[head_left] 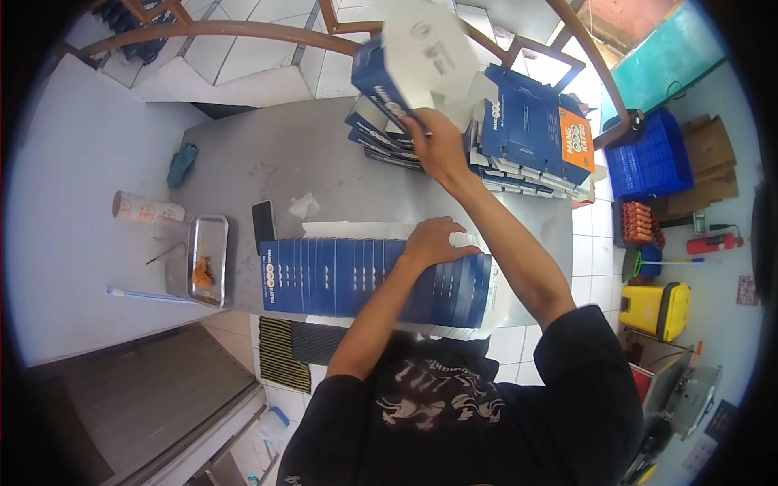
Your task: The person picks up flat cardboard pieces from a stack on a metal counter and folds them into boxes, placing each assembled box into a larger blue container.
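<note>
Flattened blue-and-white carton (421,61), judged light and bendable, is pinched by its lower edge in the right hand (436,146), while the left hand (433,243) is pressed spread on the carton row (324,275) beneath.

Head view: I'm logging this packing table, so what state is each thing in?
Folded box: assembled, lifted above the table, held by the right hand.
Row of flat blue cartons: unfolded, fanned along the near table edge under the left hand.
Far stack of cartons: flat, piled.
Metal tray: open, orange scraps inside.
Phone: screen dark.
</note>
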{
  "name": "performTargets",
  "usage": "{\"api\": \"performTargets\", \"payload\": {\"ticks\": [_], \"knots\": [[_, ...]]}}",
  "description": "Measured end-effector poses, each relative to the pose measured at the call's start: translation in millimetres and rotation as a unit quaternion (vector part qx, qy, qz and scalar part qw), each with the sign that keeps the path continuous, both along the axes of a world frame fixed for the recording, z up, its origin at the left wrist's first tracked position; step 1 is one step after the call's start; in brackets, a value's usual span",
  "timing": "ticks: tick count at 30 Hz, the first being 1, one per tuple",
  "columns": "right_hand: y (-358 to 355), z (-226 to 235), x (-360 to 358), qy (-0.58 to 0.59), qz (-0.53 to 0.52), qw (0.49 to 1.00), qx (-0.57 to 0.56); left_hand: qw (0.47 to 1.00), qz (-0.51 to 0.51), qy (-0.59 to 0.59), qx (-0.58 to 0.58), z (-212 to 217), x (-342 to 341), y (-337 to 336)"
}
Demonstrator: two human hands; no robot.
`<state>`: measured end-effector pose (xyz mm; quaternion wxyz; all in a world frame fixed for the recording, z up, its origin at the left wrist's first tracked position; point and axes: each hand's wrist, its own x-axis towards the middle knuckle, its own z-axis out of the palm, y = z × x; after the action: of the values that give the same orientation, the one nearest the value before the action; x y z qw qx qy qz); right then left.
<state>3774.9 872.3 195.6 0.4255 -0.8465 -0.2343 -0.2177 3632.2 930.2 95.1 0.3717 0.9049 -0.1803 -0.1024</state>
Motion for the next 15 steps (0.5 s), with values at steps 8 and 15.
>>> {"api": "performTargets", "payload": {"ticks": [8,15], "knots": [[-159,6,-204,0.084,-0.154,0.967,0.186,0.947,-0.126,0.269,-0.125,-23,37,-9],[-188,-102,-328,0.442,-0.241,0.816,0.285,0.848,-0.401,0.343,-0.049,-44,63,-52]]}}
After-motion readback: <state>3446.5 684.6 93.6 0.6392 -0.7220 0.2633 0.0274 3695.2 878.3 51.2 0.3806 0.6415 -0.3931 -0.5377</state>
